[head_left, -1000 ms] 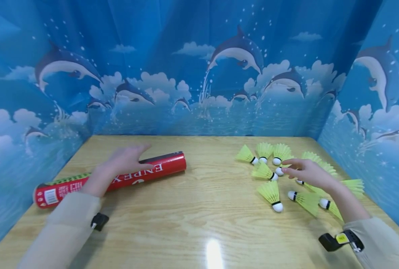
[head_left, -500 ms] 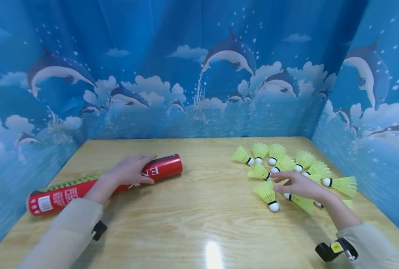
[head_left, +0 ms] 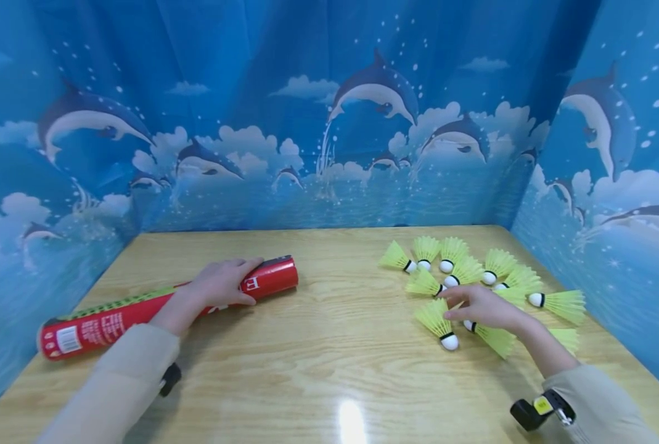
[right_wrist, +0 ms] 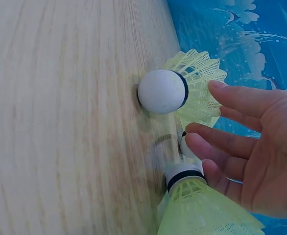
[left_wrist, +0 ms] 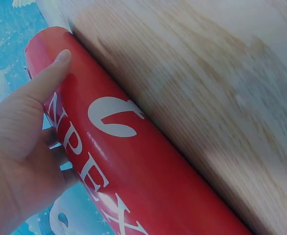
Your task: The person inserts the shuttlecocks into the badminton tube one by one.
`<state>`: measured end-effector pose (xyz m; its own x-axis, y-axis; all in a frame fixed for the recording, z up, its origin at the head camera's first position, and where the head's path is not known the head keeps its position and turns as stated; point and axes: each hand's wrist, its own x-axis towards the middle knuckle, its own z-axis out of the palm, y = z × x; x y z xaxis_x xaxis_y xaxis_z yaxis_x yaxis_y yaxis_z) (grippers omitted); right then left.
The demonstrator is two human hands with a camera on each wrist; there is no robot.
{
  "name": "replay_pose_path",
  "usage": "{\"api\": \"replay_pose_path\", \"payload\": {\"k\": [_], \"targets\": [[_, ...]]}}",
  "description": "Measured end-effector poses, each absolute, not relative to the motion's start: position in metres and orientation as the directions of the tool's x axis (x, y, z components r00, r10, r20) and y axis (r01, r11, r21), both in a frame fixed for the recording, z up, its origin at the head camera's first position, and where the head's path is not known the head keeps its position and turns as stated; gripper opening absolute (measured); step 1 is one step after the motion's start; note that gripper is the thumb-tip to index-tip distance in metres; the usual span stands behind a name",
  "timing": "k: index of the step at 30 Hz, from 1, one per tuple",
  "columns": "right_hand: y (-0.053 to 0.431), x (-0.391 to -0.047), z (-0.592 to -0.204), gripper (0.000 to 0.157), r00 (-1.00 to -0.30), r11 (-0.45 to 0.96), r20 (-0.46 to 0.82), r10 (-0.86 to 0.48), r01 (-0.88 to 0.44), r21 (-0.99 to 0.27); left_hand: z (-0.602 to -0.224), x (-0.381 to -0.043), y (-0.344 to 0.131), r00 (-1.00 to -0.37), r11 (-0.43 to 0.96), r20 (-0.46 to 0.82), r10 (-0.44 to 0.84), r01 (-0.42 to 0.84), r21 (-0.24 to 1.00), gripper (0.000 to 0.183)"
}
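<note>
A red cardboard shuttlecock tube [head_left: 276, 277] with white lettering lies slanting across the left of the table. Around its right part my left hand [head_left: 221, 285] is curled; in the left wrist view the thumb [left_wrist: 60, 66] lies along the near side and the other fingers go behind the tube. Over on the right, my right hand [head_left: 484, 305] hovers with loosely bent fingers beside a yellow shuttlecock [head_left: 433, 317] with a white cork. The right wrist view has the thumb [right_wrist: 227, 93] close to that shuttlecock's skirt; whether it touches is unclear. Another shuttlecock [right_wrist: 197, 205] lies below the fingers.
Several more yellow shuttlecocks lie around and behind the right hand, among them one at the far right [head_left: 562, 305] and one at the back [head_left: 454, 250]. A blue dolphin-print curtain [head_left: 285, 92] encloses the wooden table [head_left: 307, 357] at the back and sides.
My left hand has come down onto the tube and taken hold of it. My right hand has moved left and nearer to me, towards the front-left shuttlecock. The view has shifted slightly.
</note>
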<state>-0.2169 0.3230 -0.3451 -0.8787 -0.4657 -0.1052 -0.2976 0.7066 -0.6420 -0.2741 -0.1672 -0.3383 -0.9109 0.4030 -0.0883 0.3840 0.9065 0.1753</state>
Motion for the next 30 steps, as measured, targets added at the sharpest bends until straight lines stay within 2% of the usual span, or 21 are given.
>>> {"api": "replay_pose_path", "payload": {"k": [12, 23, 30], "targets": [[0.322, -0.216, -0.345, 0.02, -0.929, 0.751, -0.073, -0.363, -0.245, -0.612, -0.338, -0.276, -0.16, -0.909, 0.908, -0.099, 0.405, 0.388, 0.154, 0.094], [0.324, -0.213, -0.339, 0.016, -0.942, 0.751, -0.07, -0.328, -0.215, -0.624, -0.34, -0.28, -0.156, -0.911, 0.907, -0.083, 0.404, 0.387, 0.166, 0.091], [0.32, -0.212, -0.331, 0.022, -0.949, 0.751, -0.103, -0.299, -0.168, -0.638, -0.342, -0.277, -0.157, -0.899, 0.894, -0.056, 0.435, 0.423, 0.147, 0.09]]}}
